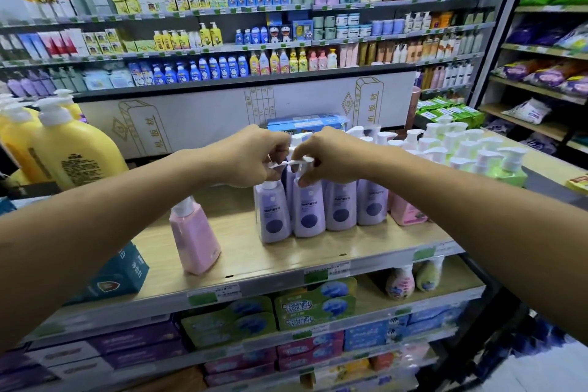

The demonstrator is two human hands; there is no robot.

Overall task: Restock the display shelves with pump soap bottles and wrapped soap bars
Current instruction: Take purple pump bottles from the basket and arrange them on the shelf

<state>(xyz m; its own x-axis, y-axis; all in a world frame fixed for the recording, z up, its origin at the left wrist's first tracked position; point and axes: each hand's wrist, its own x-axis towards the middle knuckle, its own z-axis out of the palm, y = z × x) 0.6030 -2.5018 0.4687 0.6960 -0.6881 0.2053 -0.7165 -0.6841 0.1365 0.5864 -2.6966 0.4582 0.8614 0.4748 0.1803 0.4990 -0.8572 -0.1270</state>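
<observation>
Hands (254, 154) (329, 157) atop purple bottles (340, 204), shelf edge (270, 277) nearer.

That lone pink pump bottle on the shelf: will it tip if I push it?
Likely tips if pushed high: the pink pump bottle is tall and narrow-based. It looks full, so probably fairly heavy. Its smooth plastic sides may slip.

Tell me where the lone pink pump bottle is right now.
Head view: the pink plastic pump bottle stands on the pale wooden shelf, left of centre, between the teal cardboard box and the row of lilac pump bottles.
</observation>
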